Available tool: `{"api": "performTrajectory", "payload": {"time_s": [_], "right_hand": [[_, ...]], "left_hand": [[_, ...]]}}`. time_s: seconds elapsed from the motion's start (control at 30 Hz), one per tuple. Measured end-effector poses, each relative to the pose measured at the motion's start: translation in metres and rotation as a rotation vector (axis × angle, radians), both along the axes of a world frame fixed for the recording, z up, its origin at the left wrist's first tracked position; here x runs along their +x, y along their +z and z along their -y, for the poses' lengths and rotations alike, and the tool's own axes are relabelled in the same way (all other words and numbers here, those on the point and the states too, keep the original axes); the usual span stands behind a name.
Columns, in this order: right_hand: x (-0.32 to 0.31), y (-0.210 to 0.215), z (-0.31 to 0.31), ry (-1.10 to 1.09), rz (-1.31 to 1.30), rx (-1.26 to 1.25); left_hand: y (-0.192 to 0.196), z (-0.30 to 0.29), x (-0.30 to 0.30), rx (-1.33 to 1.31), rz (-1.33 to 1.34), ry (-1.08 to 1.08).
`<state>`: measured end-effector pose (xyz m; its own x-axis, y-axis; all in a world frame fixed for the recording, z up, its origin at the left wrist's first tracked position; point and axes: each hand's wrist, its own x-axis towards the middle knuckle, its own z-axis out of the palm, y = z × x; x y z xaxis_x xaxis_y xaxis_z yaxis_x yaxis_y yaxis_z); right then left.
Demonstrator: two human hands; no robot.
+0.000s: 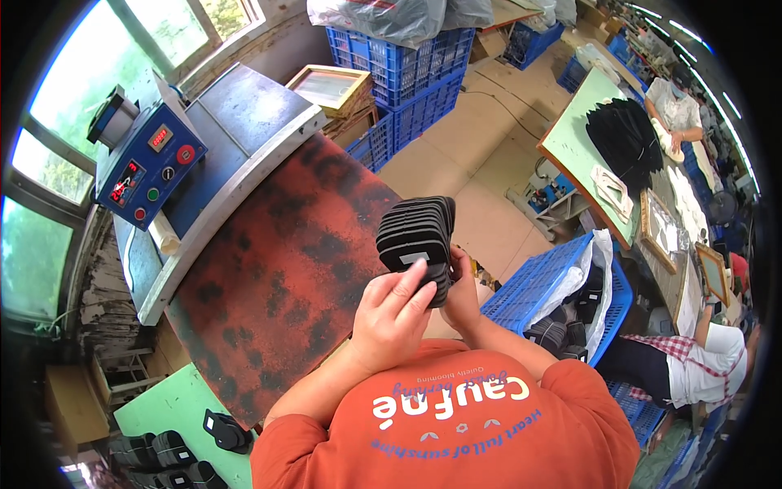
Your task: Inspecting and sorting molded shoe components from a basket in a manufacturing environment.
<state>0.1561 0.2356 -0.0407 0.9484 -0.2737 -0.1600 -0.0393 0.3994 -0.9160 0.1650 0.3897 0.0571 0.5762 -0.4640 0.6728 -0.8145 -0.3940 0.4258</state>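
A thick stack of black, round-ended fabric pieces [415, 232] with grey edges is between my hands, over the right edge of a red worktable. A small white label shows on its front piece. My left hand [393, 308] holds the near side, its fingers bent over the lower front and a fingertip by the label. From the right, my right hand [463, 297] grips the lower part of the stack; some of its fingers are hidden behind it. The exact kind of the black pieces cannot be made out.
The red, black-stained worktable [269, 293] adjoins a blue control box [155, 163] with lit displays. More black pieces [228, 432] lie on a green table at lower left. A blue crate [521, 285] with black items stands right. Other people work farther right.
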Motion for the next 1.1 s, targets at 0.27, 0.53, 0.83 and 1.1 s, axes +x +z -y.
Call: {"api": "performTrajectory", "payload": {"time_s": [0.27, 0.53, 0.83, 1.1], "right_hand": [[-0.005, 0.008, 0.002, 0.006, 0.059, -0.036], [-0.001, 0.009, 0.002, -0.009, 0.011, -0.042], [0.002, 0.009, -0.001, 0.003, -0.043, 0.222], [0.003, 0.004, 0.000, 0.008, -0.045, 0.279]], "left_hand": [[0.009, -0.001, 0.004, 0.075, -0.187, 0.030], [-0.001, -0.003, 0.001, 0.070, 0.020, -0.019], [-0.001, -0.007, -0.002, 0.054, 0.076, -0.050], [-0.003, -0.009, -0.004, 0.067, 0.087, -0.078]]}}
